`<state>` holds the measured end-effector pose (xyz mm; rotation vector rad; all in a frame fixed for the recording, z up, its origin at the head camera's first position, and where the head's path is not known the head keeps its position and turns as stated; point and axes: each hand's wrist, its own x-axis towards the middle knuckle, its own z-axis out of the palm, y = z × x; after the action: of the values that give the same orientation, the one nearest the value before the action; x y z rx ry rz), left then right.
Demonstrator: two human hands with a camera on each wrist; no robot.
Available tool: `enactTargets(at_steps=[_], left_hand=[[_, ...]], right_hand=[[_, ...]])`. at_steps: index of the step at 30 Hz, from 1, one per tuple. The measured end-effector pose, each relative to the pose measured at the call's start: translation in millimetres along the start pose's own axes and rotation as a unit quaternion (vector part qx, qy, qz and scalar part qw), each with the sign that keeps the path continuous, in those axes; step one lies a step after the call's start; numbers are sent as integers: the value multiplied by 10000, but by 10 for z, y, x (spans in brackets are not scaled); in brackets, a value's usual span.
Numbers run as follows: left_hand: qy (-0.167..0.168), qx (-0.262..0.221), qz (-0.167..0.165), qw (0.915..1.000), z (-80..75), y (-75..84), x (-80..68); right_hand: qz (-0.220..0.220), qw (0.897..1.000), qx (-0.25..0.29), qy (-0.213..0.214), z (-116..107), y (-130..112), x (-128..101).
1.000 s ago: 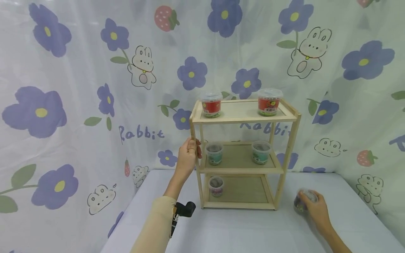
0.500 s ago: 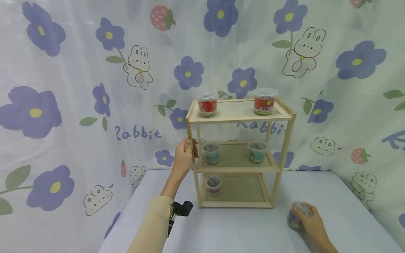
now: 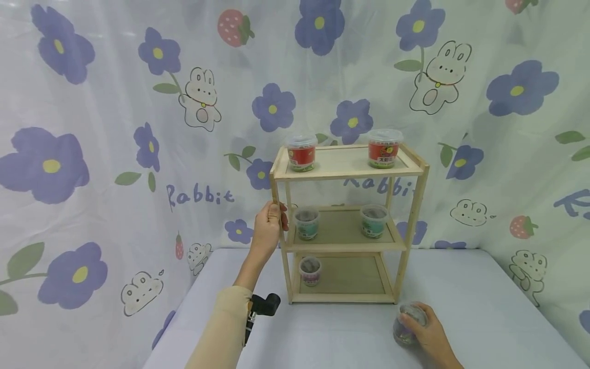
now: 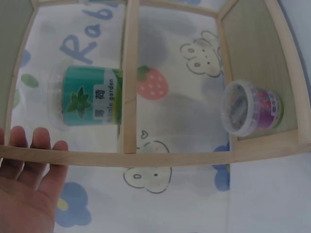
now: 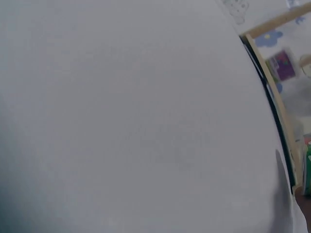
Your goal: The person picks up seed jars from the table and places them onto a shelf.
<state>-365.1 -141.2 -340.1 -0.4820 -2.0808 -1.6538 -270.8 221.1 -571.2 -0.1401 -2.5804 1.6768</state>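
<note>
My left hand (image 3: 269,225) grips the left front post of a three-tier wooden shelf (image 3: 348,247); in the left wrist view its fingers (image 4: 41,138) wrap that post. In front of the shelf's right corner, my right hand (image 3: 428,330) holds a clear lidded plastic cup (image 3: 402,333) low at the white table. The fingers cover part of this cup. A smaller cup with a purple label (image 4: 266,109) stands at the left of the bottom tier. Two green-labelled cups (image 3: 374,221) are on the middle tier, and two red-labelled cups (image 3: 384,148) on the top one.
The shelf stands on a white-covered table (image 3: 322,333). Behind it hangs a curtain (image 3: 193,154) printed with flowers, rabbits and strawberries. A black camera mount (image 3: 265,305) sits on the left wrist. The right wrist view shows mostly white surface, with the shelf frame at its right edge.
My right hand has carried the cup leftward and nearer to me, to the front of the shelf's right corner. The left hand keeps its grip on the post. The view has shifted slightly.
</note>
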Motion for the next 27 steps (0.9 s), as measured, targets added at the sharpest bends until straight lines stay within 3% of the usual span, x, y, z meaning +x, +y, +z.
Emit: enactTargets(at_steps=[7,17,27], left_hand=[[-166,-186,-212,9995,-31,370,-98],[-129,-119,-197,9997,-57,403,-107],[-134,-176,-210,9995,-35,374,-119]], right_hand=[[-99,9998,172,0,153,-136,28],[-315,9989,297,152,261,-394,106],[-417,9977,539,35,415,-547,271]])
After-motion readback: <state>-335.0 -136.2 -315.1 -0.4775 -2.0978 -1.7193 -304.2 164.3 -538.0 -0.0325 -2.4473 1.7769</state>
